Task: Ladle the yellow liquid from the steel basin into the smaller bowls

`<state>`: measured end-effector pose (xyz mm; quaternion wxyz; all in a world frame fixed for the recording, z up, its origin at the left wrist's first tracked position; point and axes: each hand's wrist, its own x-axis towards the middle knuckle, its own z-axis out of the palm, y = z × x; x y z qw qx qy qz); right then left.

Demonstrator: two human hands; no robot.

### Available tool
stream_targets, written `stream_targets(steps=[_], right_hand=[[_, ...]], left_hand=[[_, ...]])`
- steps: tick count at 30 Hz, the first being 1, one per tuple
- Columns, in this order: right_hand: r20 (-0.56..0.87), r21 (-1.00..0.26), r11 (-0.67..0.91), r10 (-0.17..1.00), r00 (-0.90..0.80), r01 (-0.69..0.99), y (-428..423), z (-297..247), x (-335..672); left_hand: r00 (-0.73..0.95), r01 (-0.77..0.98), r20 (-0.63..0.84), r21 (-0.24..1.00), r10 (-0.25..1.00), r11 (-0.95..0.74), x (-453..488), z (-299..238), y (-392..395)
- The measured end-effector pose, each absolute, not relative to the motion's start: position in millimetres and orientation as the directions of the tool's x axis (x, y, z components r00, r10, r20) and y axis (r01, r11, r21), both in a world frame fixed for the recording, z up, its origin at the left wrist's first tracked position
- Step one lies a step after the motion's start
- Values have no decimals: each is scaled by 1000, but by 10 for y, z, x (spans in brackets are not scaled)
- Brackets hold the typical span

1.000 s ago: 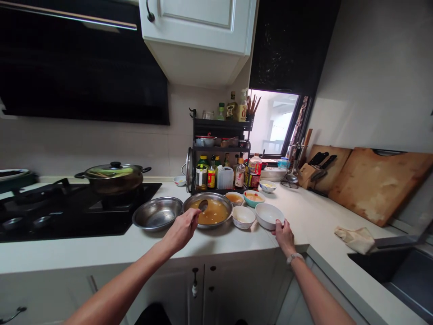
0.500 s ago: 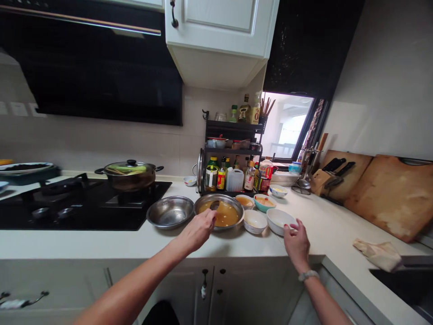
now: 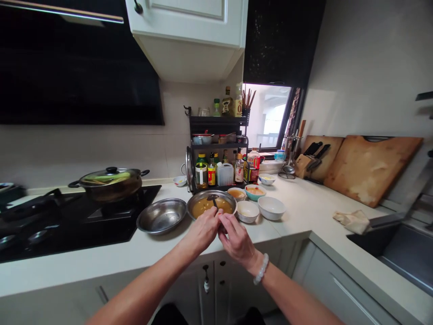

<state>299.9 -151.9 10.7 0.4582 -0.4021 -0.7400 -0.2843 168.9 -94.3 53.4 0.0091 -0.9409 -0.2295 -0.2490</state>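
My left hand (image 3: 204, 230) grips the handle of a spoon (image 3: 213, 199) whose bowl rests in a steel bowl (image 3: 211, 205) of yellow-brown liquid on the white counter. My right hand (image 3: 237, 237) has come beside the left, its fingertips pinched at the spoon handle's end, touching the left hand. An empty steel bowl (image 3: 161, 215) sits left of the full one. Two white bowls (image 3: 247, 211) (image 3: 271, 207) stand to the right, apart from both hands.
A lidded pot (image 3: 110, 181) sits on the black hob (image 3: 67, 216) at left. Behind the bowls are a condiment rack (image 3: 218, 149), small sauce bowls (image 3: 255, 192), a knife block (image 3: 306, 164) and cutting boards (image 3: 370, 167). A cloth (image 3: 352, 220) lies by the sink (image 3: 402, 253).
My right hand left the white bowl at right and moved left to meet my left hand at the spoon handle. The view shifted slightly.
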Motion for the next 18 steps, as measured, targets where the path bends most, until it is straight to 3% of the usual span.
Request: stream_targets(steps=[6, 11, 15, 18], right_hand=[[887, 182, 410, 324, -329, 894, -1456, 176, 2943], [876, 229, 421, 303, -375, 878, -1445, 260, 2906], [904, 162, 500, 271, -331, 851, -1482, 265, 2833], [933, 78, 550, 253, -255, 832, -1497, 267, 2777]], left_hand=[[750, 412, 543, 62, 377, -909, 1614, 474, -859], [625, 501, 626, 136, 465, -855, 1593, 383, -767], [469, 490, 746, 226, 473, -842, 1611, 283, -720], [460, 466, 763, 229, 455, -855, 1624, 214, -710]])
